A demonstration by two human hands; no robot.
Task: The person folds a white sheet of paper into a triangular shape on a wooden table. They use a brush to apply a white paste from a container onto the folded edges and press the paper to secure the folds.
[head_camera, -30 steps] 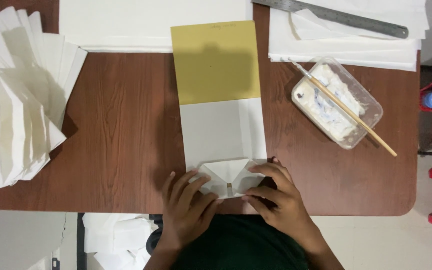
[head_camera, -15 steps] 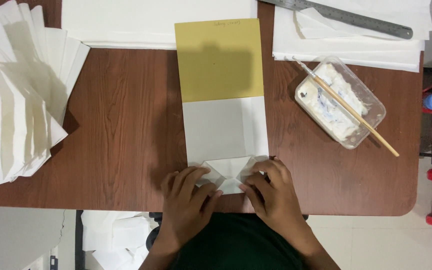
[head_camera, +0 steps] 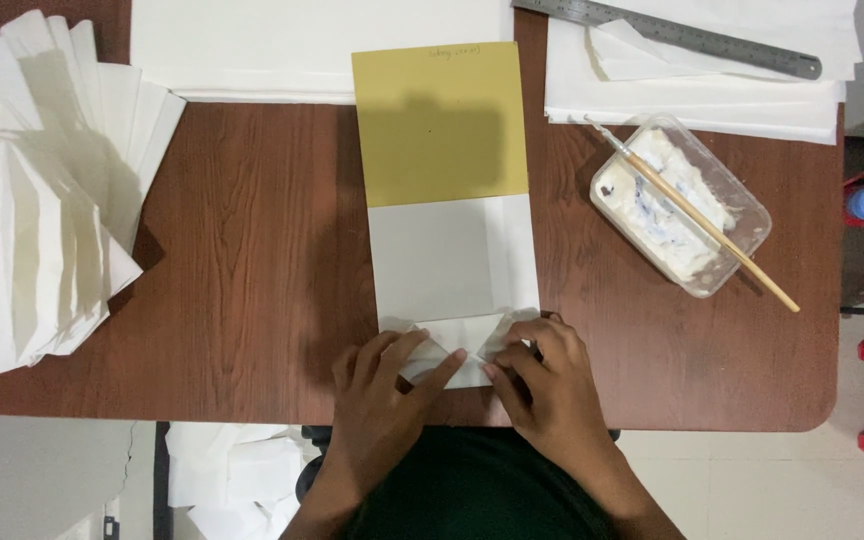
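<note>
A white folded paper bag [head_camera: 452, 262] lies flat on the brown wooden table [head_camera: 252, 260], with a mustard-yellow card [head_camera: 440, 122] sticking out of its far end. Its near end is folded into a diamond-shaped bottom [head_camera: 457, 345]. My left hand [head_camera: 382, 405] presses on the left flap of that fold, fingers spread. My right hand [head_camera: 547, 385] presses the right flap, fingertips meeting the left hand's at the middle.
A fanned stack of finished white paper bags [head_camera: 32, 210] covers the table's left end. White sheets [head_camera: 302, 45] lie at the back, a steel ruler [head_camera: 672, 35] on more sheets. A clear tub of white paste [head_camera: 682, 205] with a brush [head_camera: 702, 222] sits at right.
Both hands have slid inward over the folded bottom, the fingertips now meeting at its middle. The flaps lie flatter than before.
</note>
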